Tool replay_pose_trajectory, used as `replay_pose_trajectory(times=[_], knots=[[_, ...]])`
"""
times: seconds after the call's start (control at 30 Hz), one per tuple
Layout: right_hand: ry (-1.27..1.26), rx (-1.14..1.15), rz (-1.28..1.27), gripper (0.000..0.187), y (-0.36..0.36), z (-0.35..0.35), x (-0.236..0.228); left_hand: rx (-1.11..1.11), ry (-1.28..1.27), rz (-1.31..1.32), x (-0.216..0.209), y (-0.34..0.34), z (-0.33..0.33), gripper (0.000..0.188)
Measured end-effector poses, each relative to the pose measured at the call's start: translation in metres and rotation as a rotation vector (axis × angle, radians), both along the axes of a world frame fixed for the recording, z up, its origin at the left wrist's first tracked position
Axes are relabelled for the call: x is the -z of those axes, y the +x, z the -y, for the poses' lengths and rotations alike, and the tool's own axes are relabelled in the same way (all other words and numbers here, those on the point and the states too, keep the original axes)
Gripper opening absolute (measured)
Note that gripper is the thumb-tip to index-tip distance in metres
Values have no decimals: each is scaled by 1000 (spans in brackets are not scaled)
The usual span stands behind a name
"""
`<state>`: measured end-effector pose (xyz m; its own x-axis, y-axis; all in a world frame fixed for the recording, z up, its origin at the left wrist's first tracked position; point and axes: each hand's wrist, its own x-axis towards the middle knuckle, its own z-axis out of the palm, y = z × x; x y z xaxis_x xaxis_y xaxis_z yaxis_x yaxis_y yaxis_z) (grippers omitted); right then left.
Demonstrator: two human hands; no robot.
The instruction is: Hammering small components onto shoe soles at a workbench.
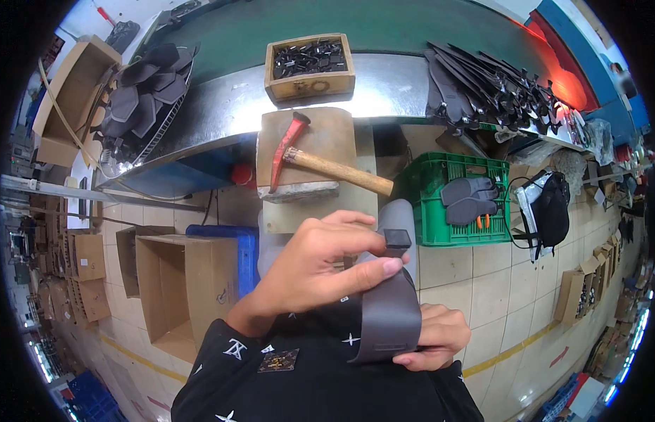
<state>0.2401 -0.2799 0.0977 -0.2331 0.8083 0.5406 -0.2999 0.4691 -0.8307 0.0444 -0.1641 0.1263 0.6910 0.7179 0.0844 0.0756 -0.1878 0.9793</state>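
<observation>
A dark grey curved strap [389, 313] is held up in front of my chest between both hands. My left hand [327, 257] pinches its upper end between thumb and index finger, where a small square black clip [397, 241] sits. Whether the clip is fastened to the strap, I cannot tell. Lower down, my right hand [440, 336] grips the strap's other end; part of its fingers is hidden behind the strap. Beyond my hands, a hammer [334, 169] with a red head and wooden handle lies on a board-topped block [271, 133].
A wooden box [310, 87] of small black pieces stands on the metal bench edge [391, 88]. Dark straps [475, 88] are piled at right, grey flat pieces [148, 91] at left. A green crate [433, 228] stands right of my knees, a cardboard box [166, 281] to the left.
</observation>
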Motion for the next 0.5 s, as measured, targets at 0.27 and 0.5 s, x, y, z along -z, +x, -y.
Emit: replay_pose_trajectory(times=[0.27,0.5], knots=[[10,-106,33,20,-7,-6,-4,86,-109,111,1,-7,3,24],[82,-147,115,19,-13,-9,-3,60,-148,175,-3,-9,3,34]])
